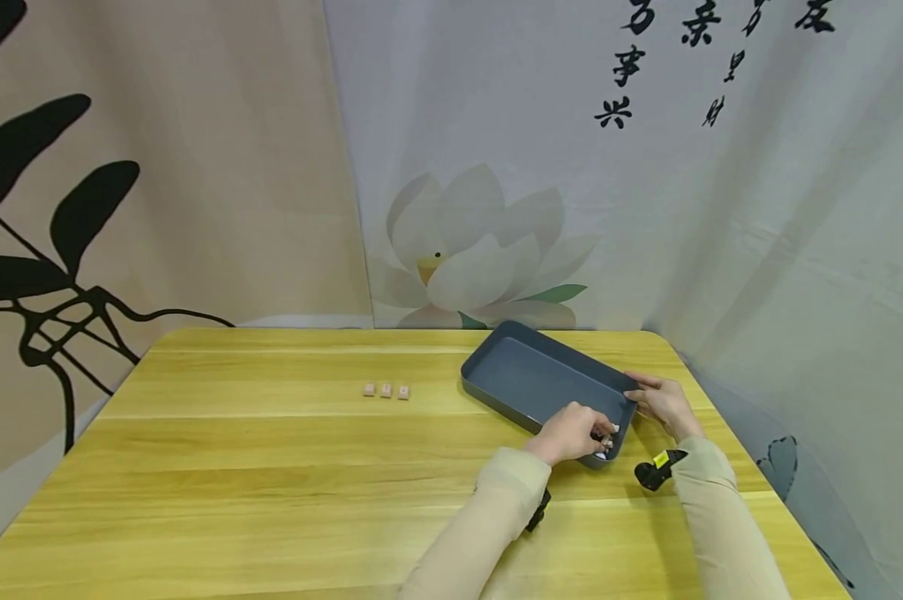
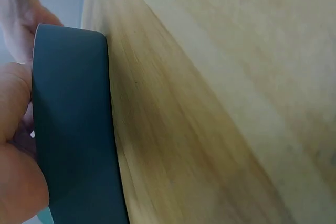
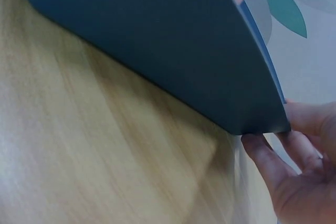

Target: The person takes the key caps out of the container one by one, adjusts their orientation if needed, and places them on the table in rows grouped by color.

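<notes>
A dark blue-grey rectangular tray (image 1: 535, 373) lies at a slant on the right half of the table. My left hand (image 1: 571, 431) reaches over its near wall, fingers bent down among a few small whitish pieces (image 1: 601, 456) in the near right corner. In the left wrist view the tray wall (image 2: 79, 129) hides those fingertips, so whether they pinch a piece cannot be told. My right hand (image 1: 664, 404) grips the tray at its right end; in the right wrist view its thumb and fingers (image 3: 268, 163) hold the wall at a corner.
Three small pale pink blocks (image 1: 386, 390) with dark marks stand in a row on the wooden table (image 1: 271, 483), left of the tray. Behind the table's far edge hangs a printed curtain (image 1: 496, 125). Black wrist cameras (image 1: 654, 473) sit beneath both cuffs.
</notes>
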Demonstrator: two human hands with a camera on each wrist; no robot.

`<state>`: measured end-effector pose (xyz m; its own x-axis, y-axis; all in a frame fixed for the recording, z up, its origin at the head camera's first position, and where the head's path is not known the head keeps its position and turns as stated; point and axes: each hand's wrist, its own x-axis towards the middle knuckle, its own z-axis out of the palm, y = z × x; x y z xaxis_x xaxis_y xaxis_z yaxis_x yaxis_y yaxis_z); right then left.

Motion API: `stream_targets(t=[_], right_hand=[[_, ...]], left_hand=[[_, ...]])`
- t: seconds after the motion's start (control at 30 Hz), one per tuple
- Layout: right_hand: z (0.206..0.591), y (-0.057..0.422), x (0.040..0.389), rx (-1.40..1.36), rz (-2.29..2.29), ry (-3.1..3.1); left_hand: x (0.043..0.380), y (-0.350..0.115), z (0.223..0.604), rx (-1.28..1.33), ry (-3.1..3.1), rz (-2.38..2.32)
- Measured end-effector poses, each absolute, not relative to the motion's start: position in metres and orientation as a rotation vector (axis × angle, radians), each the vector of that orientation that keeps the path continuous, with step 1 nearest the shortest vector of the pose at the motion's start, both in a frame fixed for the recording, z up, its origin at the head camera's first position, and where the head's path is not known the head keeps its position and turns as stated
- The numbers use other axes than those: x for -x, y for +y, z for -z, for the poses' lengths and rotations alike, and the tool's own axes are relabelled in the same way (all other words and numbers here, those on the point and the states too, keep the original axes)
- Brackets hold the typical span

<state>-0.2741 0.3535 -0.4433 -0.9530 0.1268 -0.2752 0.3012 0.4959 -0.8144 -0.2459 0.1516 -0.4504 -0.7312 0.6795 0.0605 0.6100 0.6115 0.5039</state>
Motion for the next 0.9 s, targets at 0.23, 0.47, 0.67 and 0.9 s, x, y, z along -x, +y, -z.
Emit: stream_targets(t=[0.23, 0.47, 0.67, 0.9], right_hand=[[0.444, 0.353, 0.274, -0.377, 1.438, 2.565], [0.444, 0.353, 0.275, -0.388, 1.457, 2.552], [0.444, 0.353, 0.273, -0.375, 1.447, 2.554], [0.443, 0.354, 0.273, -0.346, 1.456, 2.549]], left_hand=[[0.246, 0.157, 0.450, -0.999, 2.730, -0.683], [0.247, 0.161, 0.451, -0.945, 2.737, -0.570], [0.247, 0.158, 0.453, -0.965, 2.718, -0.664], [0.251, 0.147, 0.457, -1.123, 2.616, -0.909]])
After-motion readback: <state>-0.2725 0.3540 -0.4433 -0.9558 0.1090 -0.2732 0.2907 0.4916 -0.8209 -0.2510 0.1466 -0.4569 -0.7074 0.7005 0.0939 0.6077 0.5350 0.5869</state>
